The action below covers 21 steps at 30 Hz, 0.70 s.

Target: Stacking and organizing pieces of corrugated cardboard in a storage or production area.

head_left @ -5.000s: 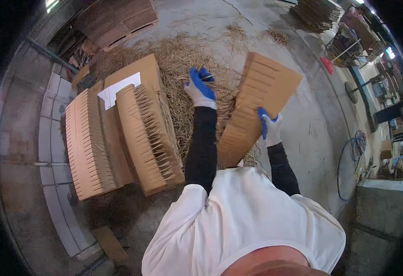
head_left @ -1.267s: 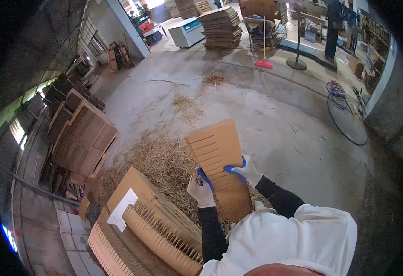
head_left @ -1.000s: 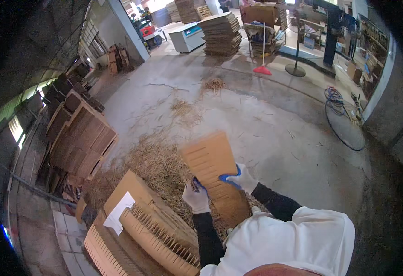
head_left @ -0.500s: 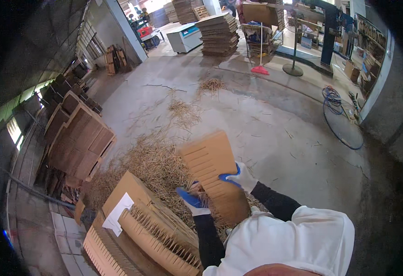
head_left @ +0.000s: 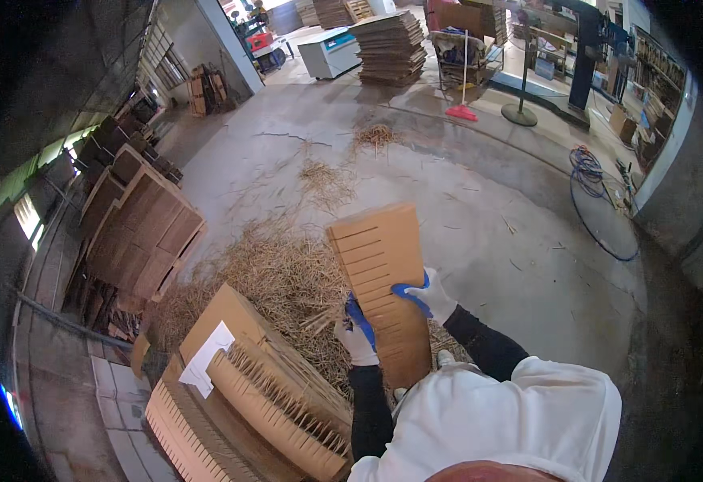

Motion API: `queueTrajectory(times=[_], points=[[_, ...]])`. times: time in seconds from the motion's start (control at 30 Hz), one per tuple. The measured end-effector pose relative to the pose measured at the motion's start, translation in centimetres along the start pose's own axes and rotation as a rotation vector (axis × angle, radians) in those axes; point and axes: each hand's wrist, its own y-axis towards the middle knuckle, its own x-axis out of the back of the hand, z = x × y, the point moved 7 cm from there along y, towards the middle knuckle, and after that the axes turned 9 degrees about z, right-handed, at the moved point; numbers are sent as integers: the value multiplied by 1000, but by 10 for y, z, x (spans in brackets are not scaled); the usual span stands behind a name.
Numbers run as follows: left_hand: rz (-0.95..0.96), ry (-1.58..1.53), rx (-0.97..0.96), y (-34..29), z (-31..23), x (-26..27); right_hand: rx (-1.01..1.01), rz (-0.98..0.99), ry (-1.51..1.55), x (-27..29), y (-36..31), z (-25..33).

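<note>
Cardboard is the main material here. Nearest to the person, at the lower left, the slotted cardboard sheets (head_left: 247, 418) lie stacked and leaning, their comb-like teeth already free of waste, and a white paper (head_left: 207, 361) rests on one of them.

Just above, both gloved hands hold one slotted cardboard panel (head_left: 379, 281) upright in front of the body. The left hand (head_left: 357, 333) is closed on the left edge of the panel, low down, and it looks as if the fingers pinch a few thin strips there, though this is too small to be sure. The right hand (head_left: 423, 295) grips the right edge, with the fingers wrapped over the front face.

Behind the panel a heap of thin cardboard strips (head_left: 275, 277) covers the concrete floor (head_left: 480, 209). I judge that the work is well advanced but not finished: many sheets are cleaned and stacked, while this panel is in work at the moment.

Farther left, more brown sheets (head_left: 138, 241) stand against the wall. Far away there is a tall pile of flat cardboard (head_left: 390, 48), a red broom (head_left: 462, 108) and a coiled blue hose (head_left: 600, 201).
</note>
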Motion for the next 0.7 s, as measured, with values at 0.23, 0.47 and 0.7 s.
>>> queueTrajectory(times=[0.23,0.47,0.7], points=[[53,778,-443,-1,-63,-5,-20,-7,-150,4,-5,-2],[-86,530,-80,-1,-32,16,66,32,-220,-4,-4,5],[-100,-806,475,-3,75,40,35,-52,11,9,-3,-12]])
